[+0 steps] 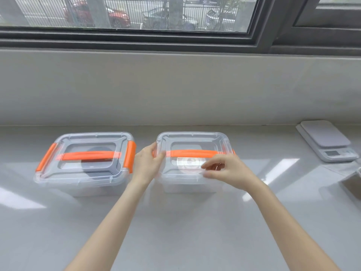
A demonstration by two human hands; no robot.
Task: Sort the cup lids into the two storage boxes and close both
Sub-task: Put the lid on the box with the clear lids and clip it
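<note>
Two clear storage boxes with orange handles stand side by side on the counter. The left box (84, 163) has its cover on and both orange side clips down; dark cup lids (95, 169) show through it. The right box (192, 163) also has its cover on, with pale clear cup lids (187, 163) inside. My left hand (148, 163) grips the right box's left side, covering the clip there. My right hand (224, 169) hovers over the front right of its cover, fingers loosely curled, holding nothing. That box's right clip is mostly hidden behind my right hand.
A white kitchen scale (328, 141) sits at the far right against the wall. A grey object (351, 184) pokes in at the right edge. A low wall and a window run behind the boxes.
</note>
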